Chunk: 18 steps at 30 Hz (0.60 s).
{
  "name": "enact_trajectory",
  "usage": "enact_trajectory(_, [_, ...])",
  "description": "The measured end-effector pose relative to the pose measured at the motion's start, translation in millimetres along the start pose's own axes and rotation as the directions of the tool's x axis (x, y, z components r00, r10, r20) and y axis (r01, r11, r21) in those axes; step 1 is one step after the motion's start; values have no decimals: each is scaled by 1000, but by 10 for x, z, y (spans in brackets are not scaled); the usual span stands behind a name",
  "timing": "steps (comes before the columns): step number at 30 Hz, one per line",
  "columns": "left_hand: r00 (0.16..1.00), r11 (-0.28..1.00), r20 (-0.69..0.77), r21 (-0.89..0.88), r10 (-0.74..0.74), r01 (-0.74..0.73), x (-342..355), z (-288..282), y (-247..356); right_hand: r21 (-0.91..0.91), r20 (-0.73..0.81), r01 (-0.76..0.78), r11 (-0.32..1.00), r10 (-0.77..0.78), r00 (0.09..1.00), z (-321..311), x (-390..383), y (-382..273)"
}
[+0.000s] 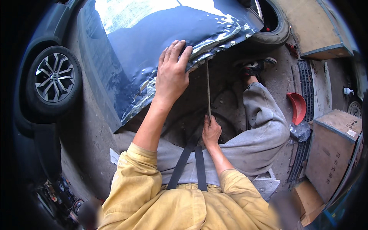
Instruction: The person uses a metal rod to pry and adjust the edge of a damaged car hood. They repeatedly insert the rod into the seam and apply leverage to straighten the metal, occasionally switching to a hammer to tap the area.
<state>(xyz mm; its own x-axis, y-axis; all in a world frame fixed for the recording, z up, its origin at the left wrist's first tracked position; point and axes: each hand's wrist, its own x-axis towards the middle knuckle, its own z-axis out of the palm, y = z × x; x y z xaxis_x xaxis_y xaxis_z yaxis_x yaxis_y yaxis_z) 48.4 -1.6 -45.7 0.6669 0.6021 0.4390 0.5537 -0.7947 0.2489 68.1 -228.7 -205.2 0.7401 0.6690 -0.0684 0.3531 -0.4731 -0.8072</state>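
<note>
Hands: L [171, 74] flat on dented panel [153, 42], R [211, 131] gripping upright rod [208, 88].

Dark blue panel [153, 42]; red scoop [298, 107]

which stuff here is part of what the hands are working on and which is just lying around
In use: left hand flat on the dented dark blue car panel; right hand gripping the thin metal rod.

Lying about: red plastic scoop, wooden crate, alloy car wheel.

place: car body workshop | signs: dented car panel [153, 42], wheel [53, 78], wooden crates [335, 149]
</note>
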Motion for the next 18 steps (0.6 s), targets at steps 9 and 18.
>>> enact_trajectory(9, [999,998,37,55,37,-39,-27,31,-29,-14,-117,307,951,-307,945,514,200,599])
enact_trajectory(18, [996,999,89,35,21,-24,-24,35,-4,-181,60,267,947,-260,964,723,292,872])
